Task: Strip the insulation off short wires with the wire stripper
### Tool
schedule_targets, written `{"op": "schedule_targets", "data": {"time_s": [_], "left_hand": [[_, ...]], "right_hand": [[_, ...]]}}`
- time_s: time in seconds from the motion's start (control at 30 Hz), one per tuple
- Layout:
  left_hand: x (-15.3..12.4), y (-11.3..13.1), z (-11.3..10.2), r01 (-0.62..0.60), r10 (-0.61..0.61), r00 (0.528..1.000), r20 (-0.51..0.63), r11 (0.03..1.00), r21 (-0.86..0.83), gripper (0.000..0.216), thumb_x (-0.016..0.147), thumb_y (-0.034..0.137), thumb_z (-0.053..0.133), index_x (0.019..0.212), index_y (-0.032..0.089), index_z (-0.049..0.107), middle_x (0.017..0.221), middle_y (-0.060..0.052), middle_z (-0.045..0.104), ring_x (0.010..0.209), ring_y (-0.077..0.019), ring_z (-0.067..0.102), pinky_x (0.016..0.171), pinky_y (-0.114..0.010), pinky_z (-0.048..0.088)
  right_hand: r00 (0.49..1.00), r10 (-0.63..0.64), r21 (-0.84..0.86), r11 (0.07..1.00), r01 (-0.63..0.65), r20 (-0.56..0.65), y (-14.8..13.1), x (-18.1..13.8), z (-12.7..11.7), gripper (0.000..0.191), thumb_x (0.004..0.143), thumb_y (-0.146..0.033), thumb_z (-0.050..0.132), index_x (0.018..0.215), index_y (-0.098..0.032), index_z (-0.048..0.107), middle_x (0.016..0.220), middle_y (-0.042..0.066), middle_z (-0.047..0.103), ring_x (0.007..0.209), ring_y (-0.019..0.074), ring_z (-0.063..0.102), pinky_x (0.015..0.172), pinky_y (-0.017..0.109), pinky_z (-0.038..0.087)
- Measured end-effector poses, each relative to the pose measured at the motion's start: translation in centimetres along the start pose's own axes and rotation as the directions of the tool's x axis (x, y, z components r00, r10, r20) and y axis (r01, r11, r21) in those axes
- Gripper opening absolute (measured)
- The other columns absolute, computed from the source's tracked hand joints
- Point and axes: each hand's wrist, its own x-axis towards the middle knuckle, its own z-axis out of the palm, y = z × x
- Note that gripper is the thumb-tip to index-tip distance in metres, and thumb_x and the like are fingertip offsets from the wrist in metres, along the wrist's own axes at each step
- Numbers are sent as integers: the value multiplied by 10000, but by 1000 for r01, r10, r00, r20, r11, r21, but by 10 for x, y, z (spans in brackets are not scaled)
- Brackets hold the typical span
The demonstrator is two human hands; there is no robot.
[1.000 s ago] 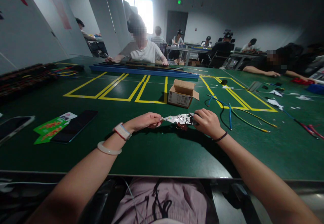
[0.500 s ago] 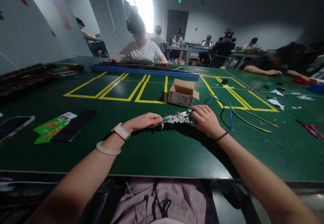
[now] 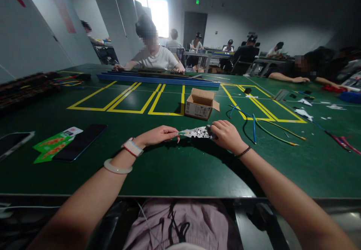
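My right hand is closed round the handles of a silver wire-stripping plier, held low over the green table. The plier's jaws point left. My left hand pinches the end of a short green wire right at the plier's tip. Both wrists hover just above the table, with a watch and a pale bangle on the left one.
An open cardboard box sits just beyond my hands. Blue, green and yellow wires lie to the right. A dark phone and green packets lie at the left. Other people work at the table's far and right sides.
The plier and both hands have dropped slightly toward the table. A green wire end now shows between my left fingers and the plier's tip.
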Motion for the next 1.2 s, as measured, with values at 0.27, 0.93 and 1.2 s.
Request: {"op": "schedule_targets", "data": {"time_s": [0.27, 0.93, 1.2], "left_hand": [[1, -4, 0, -42, 43, 999, -25, 999, 29, 382, 924, 454, 476, 959, 139, 688, 821, -30, 607, 697, -137, 483, 631, -226, 341], [2, -1, 1, -47, 56, 995, -82, 993, 112, 306, 901, 378, 544, 1054, 175, 716, 1058, -63, 720, 949, -198, 646, 807, -275, 449], [0, 1, 3, -90, 98, 988, -121, 994, 69, 296, 902, 377, 542, 1036, 186, 724, 1057, -60, 717, 951, -198, 636, 824, -288, 454]], "right_hand": [[1000, 4, 17, 1000, -4, -19, -1, -5, 5, 94, 753, -107, 541, 755, -182, 597, 757, 54, 613, 705, 171, 476, 662, 282, 341], [997, -23, -34, 999, 25, 69, 4, 1, 3, 193, 793, -167, 537, 975, -161, 602, 1104, 119, 617, 942, 240, 496, 821, 354, 342], [1000, -12, 58, 998, 11, 24, 3, -3, 6, 169, 786, -114, 518, 908, -167, 622, 874, 87, 620, 786, 193, 486, 710, 310, 325]]}}
